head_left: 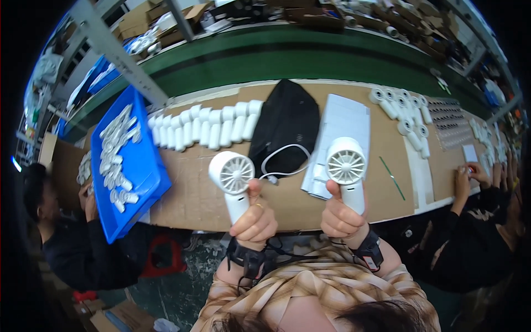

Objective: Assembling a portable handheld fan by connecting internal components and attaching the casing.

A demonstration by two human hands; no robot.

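My left hand (pixel 254 223) grips the handle of a white handheld fan (pixel 232 172), its round grille facing up toward me. A second white handheld fan (pixel 347 161) is held upright in my right hand (pixel 343 217), thumb raised along the handle just under the head. Both fans are above the cardboard-covered table, side by side and apart. Beyond them lie a black cloth bag (pixel 286 122) and a white cable (pixel 282 148) with its plug end near the left fan. White paper sheets or flat boxes (pixel 345 119) lie behind the right fan, which partly covers them.
A row of white fan bodies (pixel 207 126) stretches left of the bag. Left of it, a blue bin (pixel 145 185) contains white parts. More white fans (pixel 406 108) lie at the right, near a thin green strip (pixel 392 178). Co-workers sit at both sides.
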